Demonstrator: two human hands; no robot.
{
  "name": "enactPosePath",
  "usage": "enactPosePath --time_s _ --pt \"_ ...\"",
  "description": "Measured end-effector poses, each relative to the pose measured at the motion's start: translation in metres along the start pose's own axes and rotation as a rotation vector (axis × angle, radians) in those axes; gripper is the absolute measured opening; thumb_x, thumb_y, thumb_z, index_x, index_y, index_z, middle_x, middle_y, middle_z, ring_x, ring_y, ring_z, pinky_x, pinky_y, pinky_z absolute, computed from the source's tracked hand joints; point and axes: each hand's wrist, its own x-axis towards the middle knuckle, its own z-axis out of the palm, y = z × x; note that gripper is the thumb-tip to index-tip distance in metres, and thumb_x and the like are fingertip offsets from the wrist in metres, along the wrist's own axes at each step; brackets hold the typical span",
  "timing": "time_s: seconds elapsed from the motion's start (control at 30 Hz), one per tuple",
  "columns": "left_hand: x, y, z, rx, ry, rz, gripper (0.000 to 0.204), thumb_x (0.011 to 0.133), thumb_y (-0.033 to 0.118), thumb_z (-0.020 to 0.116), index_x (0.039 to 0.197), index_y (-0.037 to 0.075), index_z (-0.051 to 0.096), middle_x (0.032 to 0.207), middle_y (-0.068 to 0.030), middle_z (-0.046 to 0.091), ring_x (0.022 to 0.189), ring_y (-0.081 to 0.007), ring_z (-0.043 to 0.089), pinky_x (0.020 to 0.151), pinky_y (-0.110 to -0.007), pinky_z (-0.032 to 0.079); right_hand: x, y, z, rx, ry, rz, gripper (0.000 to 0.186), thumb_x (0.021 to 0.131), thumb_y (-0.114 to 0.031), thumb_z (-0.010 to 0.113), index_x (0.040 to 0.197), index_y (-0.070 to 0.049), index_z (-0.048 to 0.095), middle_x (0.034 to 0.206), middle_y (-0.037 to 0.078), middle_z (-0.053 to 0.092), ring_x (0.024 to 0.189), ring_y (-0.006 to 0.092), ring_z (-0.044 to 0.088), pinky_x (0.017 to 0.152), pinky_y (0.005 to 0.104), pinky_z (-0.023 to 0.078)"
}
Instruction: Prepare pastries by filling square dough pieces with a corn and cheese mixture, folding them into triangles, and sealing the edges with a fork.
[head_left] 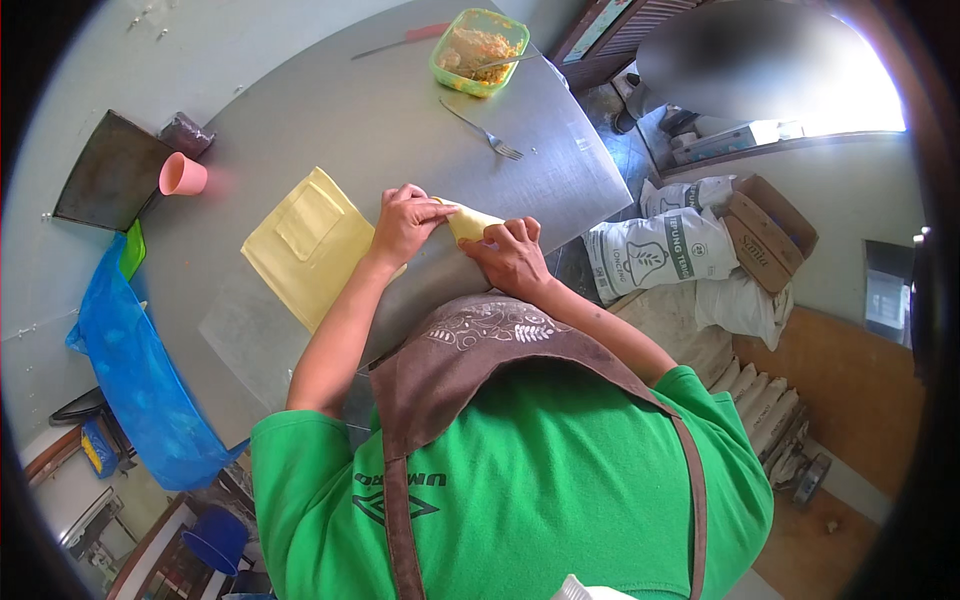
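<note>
Left hand and right hand both closed, pinching a folded yellow sheet between them above the near part of the metal table; its ends are covered by fingers, its underside out of sight, and any contents cannot be made out; left forearm overlaps the right side of a yellow stack, number of layers unclear; fork lies beyond the hands, fully visible; farther off, a green tub holds food and a utensil whose head is buried, kind undetermined.
</note>
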Motion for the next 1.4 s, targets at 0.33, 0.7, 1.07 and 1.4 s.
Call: enactPosePath --time_s 0.33,0.7,1.07,1.4 --pt "-0.003 0.005 -0.001 0.011 0.019 -0.012 0.025 0.087 0.017 0.084 0.11 0.024 0.087 0.099 0.0052 0.082 0.102 -0.0181 0.066 0.1 -0.037 0.042 -0.004 0.003 -0.009 -0.04 -0.154 -0.001 0.049 0.09 -0.013 0.069 0.129 -0.042 0.076 0.109 0.003 0.057 0.114 0.0253 0.053 0.109 0.0455 0.032" --pt "-0.014 0.017 -0.005 0.017 0.049 -0.058 0.026 0.09 0.01 0.081 0.114 0.019 0.086 0.101 0.0003 0.082 0.102 -0.0197 0.068 0.1 -0.038 0.045 -0.008 0.003 -0.01 -0.027 -0.169 0.006 0.052 0.091 -0.013 0.067 0.133 -0.044 0.075 0.106 0.003 0.056 0.111 0.0245 0.053 0.107 0.0457 0.032" --pt "-0.027 0.047 -0.006 0.172 0.097 0.095 0.019 0.091 0.024 0.082 0.107 0.015 0.078 0.104 0.0018 0.074 0.106 -0.0197 0.066 0.099 -0.04 0.043 -0.022 0.017 -0.013 -0.006 -0.063 -0.055 0.049 0.091 -0.016 0.072 0.134 -0.039 0.075 0.105 0.003 0.056 0.108 0.0238 0.055 0.105 0.0456 0.034" --pt "-0.036 0.055 0.028 0.27 0.044 0.353 0.019 0.095 0.015 0.071 0.11 0.005 0.077 0.115 -0.0065 0.071 0.116 -0.0248 0.066 0.103 -0.042 0.049 -0.001 0.038 -0.026 -0.018 0.211 0.038 0.023 0.087 -0.026 0.084 0.108 -0.02 0.077 0.111 -0.006 0.071 0.101 0.0177 0.062 0.096 0.0395 0.04"
